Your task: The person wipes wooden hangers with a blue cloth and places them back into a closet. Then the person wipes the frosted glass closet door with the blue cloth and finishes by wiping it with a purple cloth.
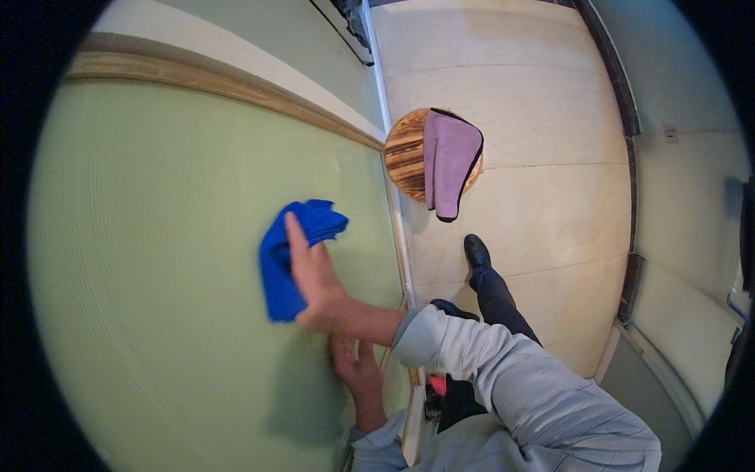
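Observation:
My right hand (318, 291) presses a crumpled blue cloth (277, 271) against a large pale green ribbed glass panel (181, 197). Its fingers stretch along the cloth, and the cloth's edges stick out above and to the left of them. Lower down, near my right wrist, is my left hand (360, 370), holding nothing that I can see. The fingers and thumb of that hand look apart, beside the panel's surface; the right wrist hides part of them. I cannot tell whether it touches the glass.
A wooden frame (236, 82) borders the panel. On the beige tiled floor (543, 118) stands a round wooden stool (405, 157) with a folded purple cloth (452, 161) draped over it. My dark shoes (476, 253) are on the floor below. A pale wall (676, 197) runs along the right.

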{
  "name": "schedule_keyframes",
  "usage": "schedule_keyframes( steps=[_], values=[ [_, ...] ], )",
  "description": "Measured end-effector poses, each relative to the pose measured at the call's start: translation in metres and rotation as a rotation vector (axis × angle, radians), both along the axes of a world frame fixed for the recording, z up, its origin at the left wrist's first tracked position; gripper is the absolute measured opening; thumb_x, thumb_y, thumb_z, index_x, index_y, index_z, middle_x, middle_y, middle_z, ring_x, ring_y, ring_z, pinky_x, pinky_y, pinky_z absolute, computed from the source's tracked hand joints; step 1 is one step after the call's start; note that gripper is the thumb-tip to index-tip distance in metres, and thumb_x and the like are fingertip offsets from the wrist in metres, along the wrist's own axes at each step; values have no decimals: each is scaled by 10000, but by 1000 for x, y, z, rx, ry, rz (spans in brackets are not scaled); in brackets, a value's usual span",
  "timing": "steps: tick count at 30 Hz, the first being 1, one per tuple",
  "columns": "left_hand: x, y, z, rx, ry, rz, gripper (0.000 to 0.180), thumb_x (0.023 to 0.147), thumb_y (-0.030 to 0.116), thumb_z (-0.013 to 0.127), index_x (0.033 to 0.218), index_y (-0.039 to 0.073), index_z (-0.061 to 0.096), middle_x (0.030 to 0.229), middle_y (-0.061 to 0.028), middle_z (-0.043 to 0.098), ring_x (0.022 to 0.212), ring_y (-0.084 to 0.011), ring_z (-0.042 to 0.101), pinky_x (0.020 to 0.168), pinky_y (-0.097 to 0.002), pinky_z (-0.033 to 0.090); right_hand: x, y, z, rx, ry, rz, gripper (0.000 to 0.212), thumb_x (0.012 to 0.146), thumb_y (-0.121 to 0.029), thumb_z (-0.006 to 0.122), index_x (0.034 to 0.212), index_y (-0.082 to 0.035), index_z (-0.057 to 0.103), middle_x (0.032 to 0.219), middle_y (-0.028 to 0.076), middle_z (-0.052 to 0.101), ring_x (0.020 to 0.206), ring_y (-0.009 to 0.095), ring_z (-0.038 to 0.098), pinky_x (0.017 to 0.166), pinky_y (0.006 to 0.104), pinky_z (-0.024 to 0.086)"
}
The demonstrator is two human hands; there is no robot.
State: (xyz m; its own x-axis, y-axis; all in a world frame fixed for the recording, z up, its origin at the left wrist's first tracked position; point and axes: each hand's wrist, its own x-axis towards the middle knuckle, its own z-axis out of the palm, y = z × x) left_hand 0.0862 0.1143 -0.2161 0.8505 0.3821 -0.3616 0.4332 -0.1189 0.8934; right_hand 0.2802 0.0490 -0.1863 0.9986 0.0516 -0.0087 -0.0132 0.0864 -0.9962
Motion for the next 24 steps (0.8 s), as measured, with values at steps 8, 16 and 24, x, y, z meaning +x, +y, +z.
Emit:
schedule_keyframes(
  steps=[8,16,24],
  values=[
    [64,-23,25,248,-145,-159,659,958,28,591,1522,-68,264,1516,-251,423,1391,-329,436,1162,-437,326,117,-8,29,17,-110,-255,815,973,-369,570,1520,109,201,1434,463,298,1329,594,325,1160,580,243],
    [86,-34,40,197,-225,-182,697,930,-19,579,1542,-26,246,1515,-217,429,1373,-301,439,1137,-425,340,116,9,-123,-267,3,-212,624,915,-210,596,1457,16,388,1485,369,330,1252,545,415,1093,551,336],
    [20,26,-33,439,52,-388,723,919,-20,605,1564,25,282,1605,-186,343,1441,-288,385,1172,-426,332,-40,-8,-11,147,199,144,968,849,-111,672,1601,4,72,1602,332,182,1454,566,189,1217,566,145]
  ],
)
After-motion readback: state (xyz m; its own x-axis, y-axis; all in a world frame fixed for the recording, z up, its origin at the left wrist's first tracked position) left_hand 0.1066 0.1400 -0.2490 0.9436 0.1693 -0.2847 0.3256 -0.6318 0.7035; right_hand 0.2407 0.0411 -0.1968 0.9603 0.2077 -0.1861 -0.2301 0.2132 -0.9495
